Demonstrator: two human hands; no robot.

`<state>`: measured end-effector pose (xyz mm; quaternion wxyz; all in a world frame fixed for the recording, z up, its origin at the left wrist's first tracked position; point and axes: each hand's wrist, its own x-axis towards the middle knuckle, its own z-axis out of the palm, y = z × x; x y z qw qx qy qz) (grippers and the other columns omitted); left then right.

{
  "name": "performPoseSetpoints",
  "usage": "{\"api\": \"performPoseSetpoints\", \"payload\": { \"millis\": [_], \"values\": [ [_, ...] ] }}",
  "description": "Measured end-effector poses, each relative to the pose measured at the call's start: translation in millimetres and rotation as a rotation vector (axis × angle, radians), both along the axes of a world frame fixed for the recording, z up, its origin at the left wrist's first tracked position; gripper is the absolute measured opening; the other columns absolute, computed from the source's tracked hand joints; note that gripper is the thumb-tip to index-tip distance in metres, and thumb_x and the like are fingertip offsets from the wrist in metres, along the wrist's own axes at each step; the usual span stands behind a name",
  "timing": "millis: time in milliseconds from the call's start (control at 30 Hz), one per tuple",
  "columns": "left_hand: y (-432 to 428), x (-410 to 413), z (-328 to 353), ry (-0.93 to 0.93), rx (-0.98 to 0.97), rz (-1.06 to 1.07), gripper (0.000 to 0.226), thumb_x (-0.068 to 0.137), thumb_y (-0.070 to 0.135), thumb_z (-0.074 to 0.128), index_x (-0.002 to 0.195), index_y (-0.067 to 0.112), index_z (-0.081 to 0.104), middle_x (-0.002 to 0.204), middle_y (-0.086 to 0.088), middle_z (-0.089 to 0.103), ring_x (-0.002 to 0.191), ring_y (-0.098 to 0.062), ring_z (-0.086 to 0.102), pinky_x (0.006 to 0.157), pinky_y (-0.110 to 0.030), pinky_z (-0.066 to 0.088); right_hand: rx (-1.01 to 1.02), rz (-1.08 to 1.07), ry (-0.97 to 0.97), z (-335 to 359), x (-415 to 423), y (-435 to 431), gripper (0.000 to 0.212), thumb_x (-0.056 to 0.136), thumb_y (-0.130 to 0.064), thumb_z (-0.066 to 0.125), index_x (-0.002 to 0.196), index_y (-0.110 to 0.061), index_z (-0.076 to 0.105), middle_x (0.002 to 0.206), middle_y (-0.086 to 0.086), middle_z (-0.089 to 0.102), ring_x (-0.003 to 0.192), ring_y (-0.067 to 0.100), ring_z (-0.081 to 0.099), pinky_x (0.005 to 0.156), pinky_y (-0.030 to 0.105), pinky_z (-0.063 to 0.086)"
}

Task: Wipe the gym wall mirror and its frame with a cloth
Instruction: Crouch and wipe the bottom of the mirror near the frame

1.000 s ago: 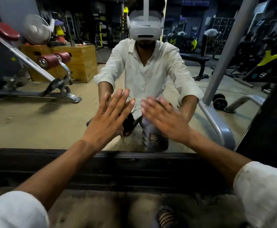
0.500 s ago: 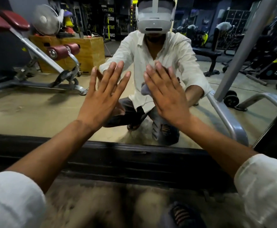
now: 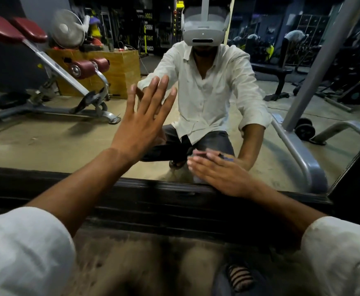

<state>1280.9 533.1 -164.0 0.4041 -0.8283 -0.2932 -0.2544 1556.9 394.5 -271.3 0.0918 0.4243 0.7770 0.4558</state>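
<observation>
The wall mirror (image 3: 46,142) fills the view and shows me squatting in front of it. Its dark frame (image 3: 153,199) runs along the bottom. My left hand (image 3: 144,122) lies flat on the glass with its fingers spread and straight. My right hand (image 3: 219,174) is lower, just above the bottom frame, pressing flat against the glass with straight fingers. A bluish cloth (image 3: 226,157) shows only as a sliver past its fingertips; the rest is hidden under the hand.
A dark panel (image 3: 358,178) stands at the mirror's right edge. In the reflection are a red-padded bench (image 3: 52,67), a wooden box (image 3: 119,67) and a grey steel post (image 3: 316,67). My sandalled foot (image 3: 239,276) rests on the sandy floor below the frame.
My right hand has slid down the glass from beside the left hand to just above the bottom frame. My left hand has stayed flat on the mirror.
</observation>
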Motion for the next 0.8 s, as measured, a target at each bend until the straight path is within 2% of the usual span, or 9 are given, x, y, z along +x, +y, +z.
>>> {"api": "performPoseSetpoints", "payload": {
  "millis": [100,167,233,300,367,500,600,700,800],
  "values": [
    [12.0,-23.6,16.0,0.031,-0.005,-0.058,0.129,0.087,0.056,0.08,0.17,0.016,-0.011,0.177,-0.013,-0.016,0.165,-0.032,-0.01,0.13,-0.062,0.013,0.254,-0.009,0.313,71.9,-12.4,11.2,0.059,0.106,-0.016,0.032,0.163,0.0,0.026,0.172,0.018,0.019,0.16,0.036,0.018,0.129,0.057,0.019],
    [18.0,-36.9,26.4,-0.036,-0.044,-0.066,0.131,0.084,0.057,0.082,0.171,0.016,-0.007,0.178,-0.012,-0.014,0.165,-0.031,-0.008,0.13,-0.063,0.009,0.356,-0.003,0.413,103.7,-25.7,21.1,0.061,0.102,-0.007,0.036,0.162,0.003,0.028,0.171,0.02,0.023,0.159,0.04,0.02,0.126,0.06,0.023],
    [19.7,-41.5,30.7,-0.085,-0.061,-0.04,0.135,0.08,0.06,0.083,0.171,0.015,-0.005,0.178,-0.013,-0.014,0.165,-0.032,-0.01,0.13,-0.064,0.003,0.29,0.031,0.248,109.5,-35.7,34.6,0.062,0.103,-0.007,0.035,0.164,0.002,0.022,0.172,0.02,0.017,0.16,0.04,0.015,0.129,0.058,0.018],
    [18.5,-40.6,30.3,-0.079,-0.058,-0.025,0.137,0.079,0.062,0.083,0.171,0.014,-0.007,0.177,-0.014,-0.015,0.164,-0.032,-0.012,0.13,-0.066,0.003,0.082,0.102,-0.044,108.4,-38.5,43.3,0.058,0.11,-0.012,0.024,0.166,0.0,0.014,0.174,0.019,0.009,0.161,0.036,0.008,0.131,0.054,0.013],
    [18.7,-39.8,29.3,-0.063,-0.061,-0.025,0.138,0.079,0.064,0.082,0.17,0.014,-0.008,0.177,-0.014,-0.016,0.164,-0.032,-0.012,0.129,-0.068,0.004,0.038,0.12,-0.164,124.6,-36.6,47.1,0.059,0.111,-0.012,0.028,0.166,-0.001,0.009,0.175,0.018,0.005,0.162,0.034,0.005,0.132,0.052,0.01],
    [28.2,-59.0,25.4,-0.082,-0.081,0.054,0.144,0.076,0.067,0.083,0.169,0.011,-0.011,0.177,-0.015,-0.016,0.165,-0.032,-0.011,0.126,-0.073,0.008,0.368,0.075,0.241,162.7,-52.7,56.4,0.069,0.102,0.001,0.044,0.165,0.0,0.017,0.173,0.018,0.016,0.161,0.036,0.013,0.129,0.057,0.017],
    [33.8,-71.7,11.7,-0.061,-0.108,0.087,0.145,0.075,0.068,0.083,0.169,0.01,-0.012,0.176,-0.016,-0.019,0.164,-0.034,-0.014,0.126,-0.073,0.006,0.466,0.045,0.396,151.2,-77.7,67.3,0.067,0.101,-0.004,0.043,0.164,0.0,0.022,0.173,0.017,0.02,0.161,0.037,0.015,0.129,0.058,0.018],
    [33.8,-76.5,-13.6,-0.028,-0.141,0.087,0.142,0.077,0.067,0.081,0.169,0.01,-0.012,0.175,-0.018,-0.02,0.163,-0.036,-0.016,0.126,-0.073,0.008,0.341,0.074,0.321,96.7,-89.8,81.9,0.068,0.103,-0.008,0.045,0.166,-0.005,0.019,0.174,0.017,0.016,0.162,0.034,0.01,0.132,0.053,0.004],
    [34.9,-78.7,-39.7,-0.027,-0.159,0.088,0.144,0.075,0.061,0.086,0.169,0.01,-0.011,0.175,-0.02,-0.02,0.163,-0.037,-0.016,0.125,-0.073,0.013,0.178,0.143,0.165,36.0,-76.6,82.9,0.058,0.109,-0.011,0.035,0.166,-0.005,0.021,0.174,0.014,0.018,0.162,0.031,0.013,0.131,0.05,0.017]
  ]
}}
